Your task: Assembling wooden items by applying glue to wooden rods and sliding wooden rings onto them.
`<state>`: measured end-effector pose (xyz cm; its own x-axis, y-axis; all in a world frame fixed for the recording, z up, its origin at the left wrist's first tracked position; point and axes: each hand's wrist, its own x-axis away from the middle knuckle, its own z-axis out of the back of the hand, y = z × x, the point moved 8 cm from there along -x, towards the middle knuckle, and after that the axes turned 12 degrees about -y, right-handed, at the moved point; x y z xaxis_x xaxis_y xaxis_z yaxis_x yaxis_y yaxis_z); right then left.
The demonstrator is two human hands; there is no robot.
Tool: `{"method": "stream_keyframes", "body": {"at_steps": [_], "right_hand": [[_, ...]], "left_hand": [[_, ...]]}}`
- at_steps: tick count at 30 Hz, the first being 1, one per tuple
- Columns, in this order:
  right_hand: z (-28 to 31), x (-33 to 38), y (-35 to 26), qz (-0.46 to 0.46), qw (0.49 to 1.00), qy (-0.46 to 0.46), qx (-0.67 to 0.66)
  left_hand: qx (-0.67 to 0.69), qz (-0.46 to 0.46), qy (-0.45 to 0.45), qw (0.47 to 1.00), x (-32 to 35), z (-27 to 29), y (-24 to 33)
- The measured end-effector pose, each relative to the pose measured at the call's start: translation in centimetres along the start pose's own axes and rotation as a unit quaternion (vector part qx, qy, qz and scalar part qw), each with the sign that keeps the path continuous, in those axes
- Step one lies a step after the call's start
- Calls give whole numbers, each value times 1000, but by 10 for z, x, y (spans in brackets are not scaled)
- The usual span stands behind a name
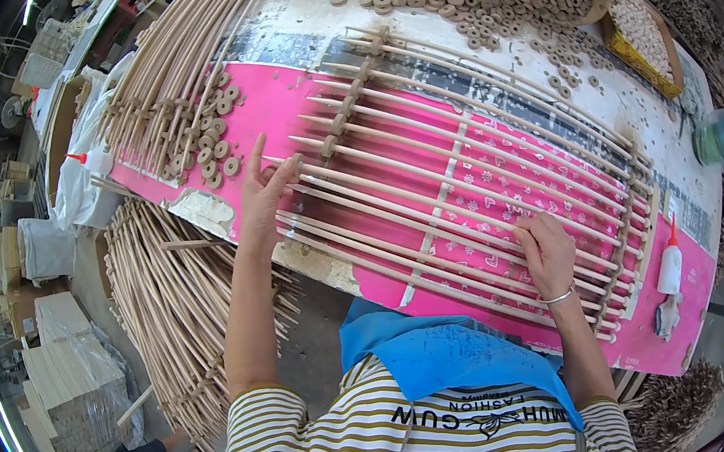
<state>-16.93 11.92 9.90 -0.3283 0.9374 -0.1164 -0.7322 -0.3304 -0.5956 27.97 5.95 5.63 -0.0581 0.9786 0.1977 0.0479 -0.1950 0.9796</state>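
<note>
Left hand (266, 188) pinched at one rod's tip, forefinger raised; right hand (548, 249) closed around the rods' midsection, apparently steadying them. The ringed rods (390, 162) span a pink sheet (365, 282) on the surface. Loose rings (232, 166) and bundled rods (164, 78) crowd leftward; a glue bottle (670, 269) stays rightward.

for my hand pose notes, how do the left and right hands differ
The left hand is near the left ends of the wooden rods, index finger extended; the right hand is farther along the rods, fingers curled. The right hand has a bracelet at its wrist; the left hand has none. Both are ungloved.
</note>
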Motion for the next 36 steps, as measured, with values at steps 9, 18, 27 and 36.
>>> {"method": "stream_keyframes", "body": {"at_steps": [9, 18, 27, 36], "right_hand": [[-5, 2, 5, -21, 1000, 3, -14], [-7, 7, 19, -31, 999, 10, -24], [-20, 4, 22, -16, 999, 5, -28], [-9, 6, 38, -24, 998, 56, -25]], "left_hand": [[-51, -11, -4, 999, 0, -17, 12], [-526, -182, -21, 831, 17, -45, 65], [-469, -177, -58, 863, -1, -28, 28], [-533, -209, -77, 816, -15, -65, 28]]}}
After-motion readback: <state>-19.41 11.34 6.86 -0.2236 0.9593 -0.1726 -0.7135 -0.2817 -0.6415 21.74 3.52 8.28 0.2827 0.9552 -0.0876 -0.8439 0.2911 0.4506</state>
